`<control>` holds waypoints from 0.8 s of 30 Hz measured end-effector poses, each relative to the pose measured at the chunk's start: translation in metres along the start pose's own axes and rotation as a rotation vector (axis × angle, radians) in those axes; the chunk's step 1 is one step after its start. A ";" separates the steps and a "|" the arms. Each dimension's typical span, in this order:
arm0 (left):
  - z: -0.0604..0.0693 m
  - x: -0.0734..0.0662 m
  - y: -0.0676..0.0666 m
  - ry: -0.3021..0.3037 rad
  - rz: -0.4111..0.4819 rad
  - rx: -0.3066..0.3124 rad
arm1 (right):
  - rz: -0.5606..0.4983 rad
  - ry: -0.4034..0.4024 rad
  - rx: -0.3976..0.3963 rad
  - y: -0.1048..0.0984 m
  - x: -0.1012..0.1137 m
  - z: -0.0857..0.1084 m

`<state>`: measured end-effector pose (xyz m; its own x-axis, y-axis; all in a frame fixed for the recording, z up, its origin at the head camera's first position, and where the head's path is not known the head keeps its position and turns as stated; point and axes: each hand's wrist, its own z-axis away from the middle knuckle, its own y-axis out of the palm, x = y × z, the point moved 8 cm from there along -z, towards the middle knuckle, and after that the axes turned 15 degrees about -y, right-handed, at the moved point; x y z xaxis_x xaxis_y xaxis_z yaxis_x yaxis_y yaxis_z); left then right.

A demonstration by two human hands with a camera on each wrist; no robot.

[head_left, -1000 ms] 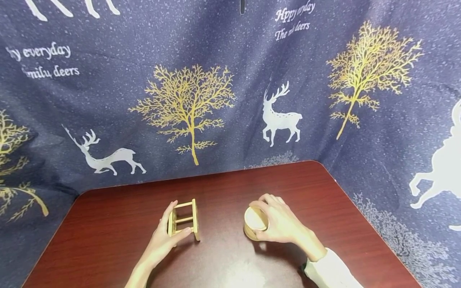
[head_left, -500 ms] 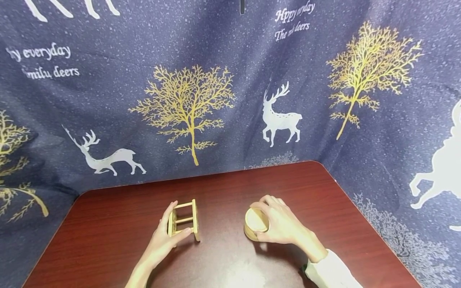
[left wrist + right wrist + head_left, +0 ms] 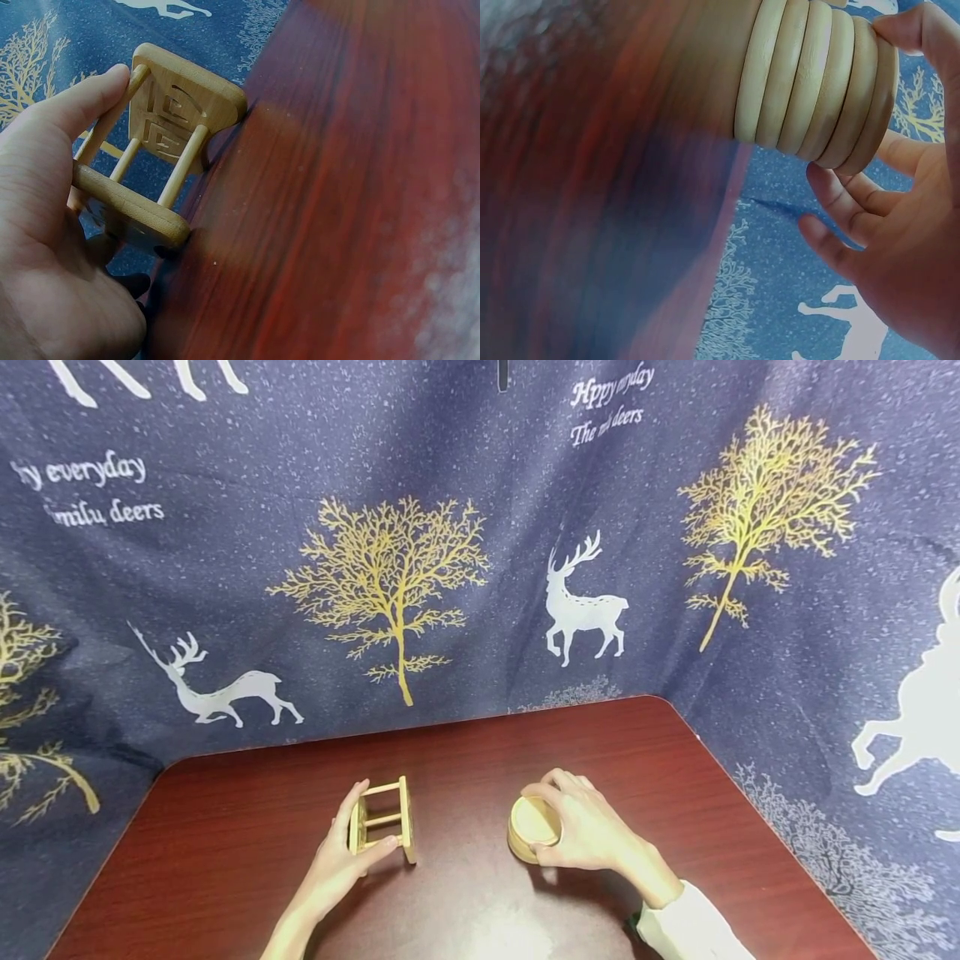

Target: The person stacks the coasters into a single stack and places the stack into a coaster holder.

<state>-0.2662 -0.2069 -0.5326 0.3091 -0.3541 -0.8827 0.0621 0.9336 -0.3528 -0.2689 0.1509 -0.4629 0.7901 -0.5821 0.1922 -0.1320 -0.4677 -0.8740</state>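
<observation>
On the left of the table, my left hand (image 3: pixel 330 867) grips a small wooden coaster holder (image 3: pixel 407 818). Two boards joined by thin rods make up this holder, and the left wrist view shows carved line patterns on one board (image 3: pixel 184 101). The thumb and fingers lie around its near and left sides. Farther right, my right hand (image 3: pixel 588 828) holds a stack of round wooden coasters (image 3: pixel 535 820) from its right side. Several coasters (image 3: pixel 817 82) lie flush on each other in the right wrist view, standing on the table. Fingers hide part of the stack's far side.
Both things are on a reddish-brown wooden table (image 3: pixel 465 777) with rounded far corners. Behind it and to its sides hangs a dark blue cloth (image 3: pixel 510 635) printed with deer, trees and lettering. A bright reflection lies near the table's front.
Both hands keep their places on the holder and the coasters. The top coaster's face looks less white than one second ago.
</observation>
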 end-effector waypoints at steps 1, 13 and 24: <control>0.000 0.000 0.000 0.000 0.001 0.001 | -0.001 0.002 0.003 0.000 0.000 0.000; 0.000 0.001 -0.001 0.000 -0.009 -0.009 | -0.041 0.013 0.024 0.002 -0.002 0.001; 0.001 -0.001 -0.001 0.042 -0.019 -0.009 | -0.036 0.005 0.026 0.001 -0.001 0.002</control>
<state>-0.2657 -0.2069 -0.5312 0.2678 -0.3737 -0.8881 0.0593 0.9264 -0.3719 -0.2687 0.1524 -0.4649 0.7909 -0.5688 0.2258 -0.0878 -0.4706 -0.8780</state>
